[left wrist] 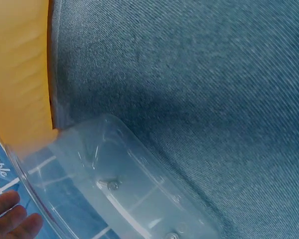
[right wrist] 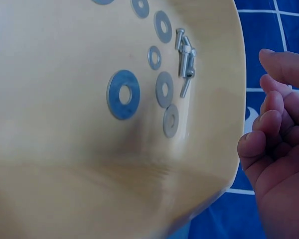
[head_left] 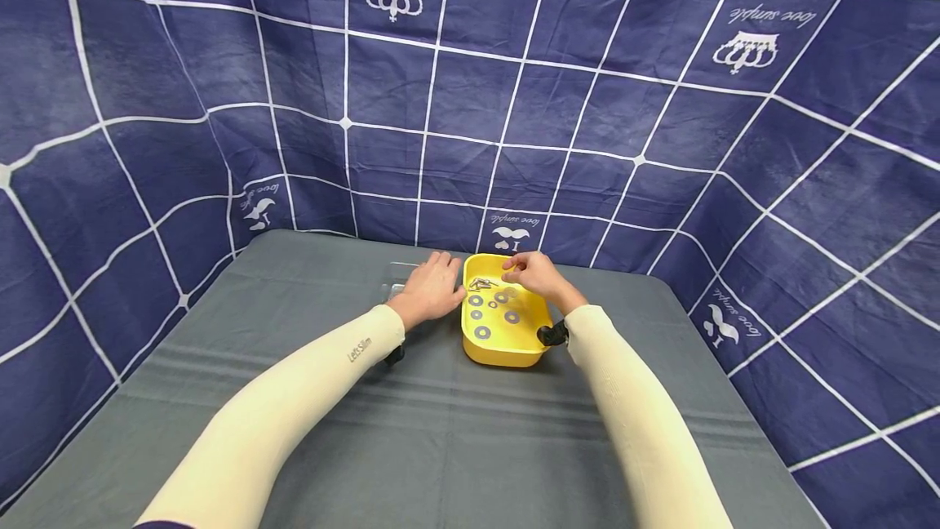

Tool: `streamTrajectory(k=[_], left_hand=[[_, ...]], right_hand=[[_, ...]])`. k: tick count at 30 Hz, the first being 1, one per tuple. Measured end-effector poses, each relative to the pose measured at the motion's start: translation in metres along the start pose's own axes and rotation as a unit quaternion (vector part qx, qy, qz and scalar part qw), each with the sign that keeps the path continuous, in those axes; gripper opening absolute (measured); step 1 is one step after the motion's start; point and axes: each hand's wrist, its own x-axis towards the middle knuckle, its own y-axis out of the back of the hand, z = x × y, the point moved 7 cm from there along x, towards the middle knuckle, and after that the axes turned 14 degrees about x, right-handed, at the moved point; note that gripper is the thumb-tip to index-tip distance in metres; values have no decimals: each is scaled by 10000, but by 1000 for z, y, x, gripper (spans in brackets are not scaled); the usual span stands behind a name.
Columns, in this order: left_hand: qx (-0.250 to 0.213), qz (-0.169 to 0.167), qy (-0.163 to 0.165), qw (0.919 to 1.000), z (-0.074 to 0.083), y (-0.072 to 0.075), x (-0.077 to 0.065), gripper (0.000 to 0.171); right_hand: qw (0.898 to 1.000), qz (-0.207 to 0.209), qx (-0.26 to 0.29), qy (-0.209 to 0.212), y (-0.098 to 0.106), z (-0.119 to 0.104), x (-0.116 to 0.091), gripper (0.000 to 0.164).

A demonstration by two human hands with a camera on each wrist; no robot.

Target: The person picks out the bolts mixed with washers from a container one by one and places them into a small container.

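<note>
A yellow bin holds several flat metal washers and a small pile of screws near its far wall. Above the bin's far right part is my right hand, its fingers loosely bent and the thumb apart, with nothing seen between them. My left hand is spread out just left of the bin, over a clear plastic container. In the left wrist view the fingertips lie beyond the container's rim. From above, that hand covers much of the container.
A grey cloth covers the table. Blue cloth with white lines hangs behind the table and along both sides. The container stands close against the bin's left side.
</note>
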Motion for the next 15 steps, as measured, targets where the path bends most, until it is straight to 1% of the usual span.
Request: streamTrajectory(k=[9, 15], left_hand=[[-90, -49, -74, 9999, 10, 0, 2, 54], [-65, -109, -76, 9999, 17, -4, 5, 56]], right_hand=[[10000, 54, 15, 57, 7, 7, -4, 30], [9999, 93, 50, 127, 12, 12, -6, 30]])
